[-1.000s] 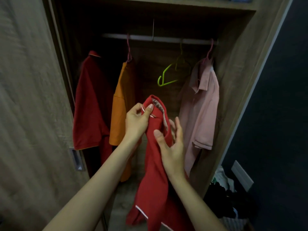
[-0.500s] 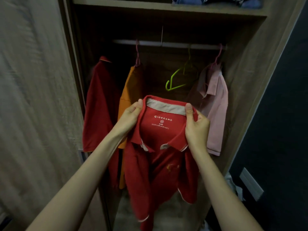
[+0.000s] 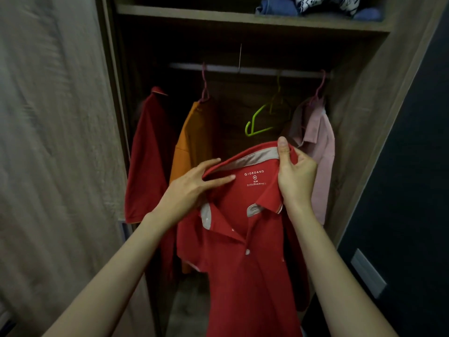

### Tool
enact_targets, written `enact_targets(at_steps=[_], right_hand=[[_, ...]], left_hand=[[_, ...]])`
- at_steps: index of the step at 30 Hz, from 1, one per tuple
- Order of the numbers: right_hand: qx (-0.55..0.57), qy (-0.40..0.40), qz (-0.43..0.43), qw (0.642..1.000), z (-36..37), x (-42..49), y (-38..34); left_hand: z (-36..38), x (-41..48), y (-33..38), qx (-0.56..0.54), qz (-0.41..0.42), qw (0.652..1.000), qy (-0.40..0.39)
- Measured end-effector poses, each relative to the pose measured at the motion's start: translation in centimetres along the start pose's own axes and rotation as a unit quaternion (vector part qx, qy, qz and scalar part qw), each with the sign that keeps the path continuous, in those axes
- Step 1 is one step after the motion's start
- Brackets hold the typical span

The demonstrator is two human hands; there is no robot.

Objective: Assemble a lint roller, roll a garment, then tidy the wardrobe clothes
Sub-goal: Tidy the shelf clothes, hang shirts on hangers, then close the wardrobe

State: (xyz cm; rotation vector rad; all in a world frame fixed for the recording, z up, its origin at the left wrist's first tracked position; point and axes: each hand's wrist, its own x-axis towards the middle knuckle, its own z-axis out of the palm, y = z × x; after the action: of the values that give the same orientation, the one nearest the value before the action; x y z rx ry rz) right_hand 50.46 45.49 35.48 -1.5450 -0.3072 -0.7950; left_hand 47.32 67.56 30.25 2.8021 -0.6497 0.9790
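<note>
In front of open wardrobe: red polo shirt [image 3: 243, 239] held up by collar, front facing camera, below rail [image 3: 255, 69]. Right hand [image 3: 295, 176] grips collar's right side, fingers curled round fabric. Left hand [image 3: 192, 188] pinches collar's left side, thumb inside, fingers near straight. Lint roller not in view. Likely tidy stage: dark red shirt [image 3: 148, 161], orange shirt [image 3: 192, 137], pink shirt [image 3: 318, 152] already hung. Green hanger [image 3: 257, 122] bare. Left: put held shirt on hanger, hang on rail.
</note>
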Motion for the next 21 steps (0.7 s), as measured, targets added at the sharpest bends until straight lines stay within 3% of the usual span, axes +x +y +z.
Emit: enact_targets(at_steps=[3,6,11,17,21], right_hand=[[0.004,-0.001,-0.002,1.0,0.1,-0.1,0.1],[0.001,0.005,-0.006,1.0,-0.2,0.1,0.6],[0.009,0.004,0.023,1.0,-0.3,0.6,1.8],[0.013,-0.012,0.053,0.998,0.9,0.5,2.6],[0.069,-0.055,0.139,0.986,2.9,1.4,3.9]], left_hand=[[0.4,0.2,-0.7,-0.041,-0.07,0.997,-0.016],[-0.5,0.5,-1.1,-0.185,-0.07,0.979,-0.052],[-3.1,1.4,-0.3,-0.458,-0.123,0.873,-0.115],[-3.2,2.4,0.8,-0.635,-0.21,0.743,-0.036],[-2.8,3.7,0.3,-0.716,-0.232,0.658,0.002]])
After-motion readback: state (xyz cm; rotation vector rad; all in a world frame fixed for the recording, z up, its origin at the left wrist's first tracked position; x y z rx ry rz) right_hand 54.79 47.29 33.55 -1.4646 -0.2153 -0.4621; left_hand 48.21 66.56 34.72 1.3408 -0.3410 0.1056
